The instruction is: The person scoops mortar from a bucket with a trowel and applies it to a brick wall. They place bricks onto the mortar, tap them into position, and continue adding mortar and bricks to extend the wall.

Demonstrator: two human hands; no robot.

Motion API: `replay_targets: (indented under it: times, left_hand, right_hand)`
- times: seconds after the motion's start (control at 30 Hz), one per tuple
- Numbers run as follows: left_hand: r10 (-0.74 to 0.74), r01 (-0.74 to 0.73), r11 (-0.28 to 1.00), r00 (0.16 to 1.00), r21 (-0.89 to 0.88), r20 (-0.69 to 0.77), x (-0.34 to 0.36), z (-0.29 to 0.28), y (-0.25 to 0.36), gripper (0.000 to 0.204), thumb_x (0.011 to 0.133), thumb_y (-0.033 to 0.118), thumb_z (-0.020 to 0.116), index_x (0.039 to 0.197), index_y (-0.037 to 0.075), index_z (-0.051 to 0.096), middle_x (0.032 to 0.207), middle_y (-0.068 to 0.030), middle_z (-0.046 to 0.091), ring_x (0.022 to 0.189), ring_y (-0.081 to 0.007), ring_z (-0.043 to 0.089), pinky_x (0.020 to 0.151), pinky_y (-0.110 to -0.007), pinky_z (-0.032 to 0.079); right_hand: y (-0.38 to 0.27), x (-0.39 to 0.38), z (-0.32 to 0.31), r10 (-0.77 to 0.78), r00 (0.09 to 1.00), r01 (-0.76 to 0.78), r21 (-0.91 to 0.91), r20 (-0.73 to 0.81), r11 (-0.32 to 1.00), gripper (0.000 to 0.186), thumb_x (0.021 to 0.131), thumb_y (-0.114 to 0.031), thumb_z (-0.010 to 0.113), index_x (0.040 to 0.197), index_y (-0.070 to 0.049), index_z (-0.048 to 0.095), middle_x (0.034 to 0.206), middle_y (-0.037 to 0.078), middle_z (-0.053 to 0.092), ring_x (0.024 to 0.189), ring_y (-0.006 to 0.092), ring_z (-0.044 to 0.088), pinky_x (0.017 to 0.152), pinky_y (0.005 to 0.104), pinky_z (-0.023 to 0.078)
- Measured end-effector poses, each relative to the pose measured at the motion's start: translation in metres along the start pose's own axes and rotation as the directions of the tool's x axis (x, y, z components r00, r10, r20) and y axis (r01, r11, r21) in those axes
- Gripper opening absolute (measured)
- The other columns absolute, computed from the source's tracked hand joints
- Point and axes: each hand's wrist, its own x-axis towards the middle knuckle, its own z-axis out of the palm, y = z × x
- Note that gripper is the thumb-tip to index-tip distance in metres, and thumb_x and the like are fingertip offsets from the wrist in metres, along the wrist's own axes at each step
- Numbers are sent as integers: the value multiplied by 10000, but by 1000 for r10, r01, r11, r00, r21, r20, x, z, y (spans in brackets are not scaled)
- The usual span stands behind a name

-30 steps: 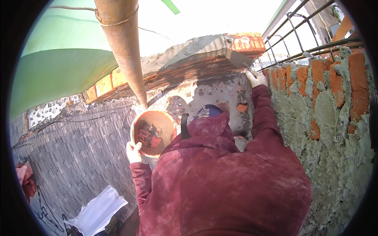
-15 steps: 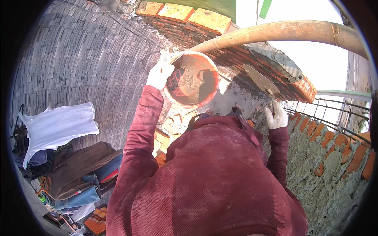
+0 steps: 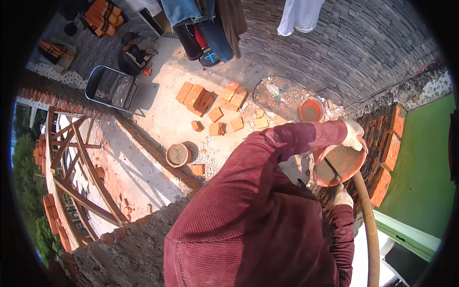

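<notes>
My left hand [image 3: 353,135], in a pale glove, is closed on the rim of a tilted orange bucket [image 3: 349,158] with grey mortar in it. My right hand [image 3: 342,198], also gloved, grips a trowel just below the bucket; its thin dark blade [image 3: 333,168] reaches inside, and its handle is mostly hidden by the fingers. A bamboo pole [image 3: 367,220] passes close to the right of my right hand. A rough brick ledge [image 3: 392,148] runs beside the bucket.
Loose bricks [image 3: 193,99], a mortar bucket [image 3: 177,154] and another bucket [image 3: 311,111] sit below. A co-worker [image 3: 134,60] crouches near a metal wheelbarrow [image 3: 109,88]. Timber framing [image 3: 86,167] stands left, hanging clothes [image 3: 217,33] above, a green wall [image 3: 425,158] right.
The view has swung round to show the floor below. The bucket in my left hand is now tilted, and my right hand with the trowel has come to it from near the wall.
</notes>
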Motion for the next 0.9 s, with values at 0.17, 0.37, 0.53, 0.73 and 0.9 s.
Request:
replay_targets:
  times: [0.17,0.37,0.53,0.73,0.9]
  left_hand:
    - [-16,9,999,991,-52,-132,-44,-14,-11,430,825,455,713,950,44,742,875,-166,734,842,-319,730,744,-465,552]
    - [-102,78,971,990,-226,-95,-86,-43,-5,380,838,377,724,1040,56,716,899,-113,728,810,-234,711,706,-395,549]
    - [73,-116,977,971,-179,-228,-65,-48,-2,358,867,375,767,928,40,659,829,-65,666,751,-178,632,670,-354,505]
    - [29,-86,886,991,-456,-132,-67,-64,-18,325,886,353,797,856,84,617,763,36,566,706,-75,513,617,-261,426]
    - [70,-109,921,991,-375,-116,-51,-64,-1,338,892,368,792,890,81,614,805,47,563,747,-68,504,669,-256,429]
  right_hand:
    - [3,-2,-38,-49,983,57,35,-179,998,808,850,-201,677,1561,-46,326,1136,259,672,979,434,702,856,523,573]
    - [-4,-18,-46,-193,960,197,2,-205,980,824,834,-189,710,1563,-92,339,1136,245,670,1007,422,701,861,516,571]
    - [-17,-13,-36,-71,932,108,86,-355,990,655,917,-302,687,1459,-40,430,1087,210,685,925,402,727,756,518,582]
    - [-2,-43,-75,-130,892,200,121,-433,972,418,885,-134,639,1264,28,575,994,208,709,920,397,725,759,493,583]
    - [-7,-34,-40,-113,878,188,118,-465,975,324,967,-123,549,1246,37,580,970,215,721,850,399,730,707,502,580]
